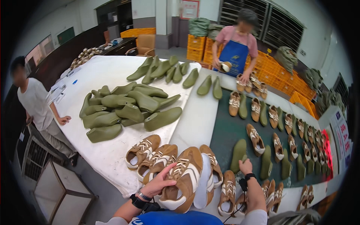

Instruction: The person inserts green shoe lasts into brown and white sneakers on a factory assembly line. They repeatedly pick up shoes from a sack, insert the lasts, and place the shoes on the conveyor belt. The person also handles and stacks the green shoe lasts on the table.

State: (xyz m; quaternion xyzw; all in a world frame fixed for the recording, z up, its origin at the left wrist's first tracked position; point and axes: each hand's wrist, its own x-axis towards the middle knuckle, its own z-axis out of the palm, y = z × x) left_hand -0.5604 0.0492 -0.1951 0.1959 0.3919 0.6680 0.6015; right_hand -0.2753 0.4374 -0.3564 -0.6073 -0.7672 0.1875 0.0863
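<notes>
My left hand [160, 182] grips a brown sneaker [184, 174] with white stripes and laces, lifted close in front of me. Under and beside it, more brown sneakers [144, 149] stand on the white table edge. A white sole-shaped surface [203, 182] shows right of the held sneaker, partly covered by it. Over the dark green belt, my right hand [245, 166] has its fingers closed on the heel end of a green shoe last [238, 153]. Another sneaker [255, 139] lies just beyond that last, and one more [227, 191] sits nearer to me.
A pile of green shoe lasts [120, 103] covers part of the white-clothed table [180, 125]. Rows of sneakers and lasts line the green belt [221, 142]. Across it, a co-worker in a blue apron [234, 47] handles sneakers; another person [35, 97] stands left. Orange crates [277, 73] line the back.
</notes>
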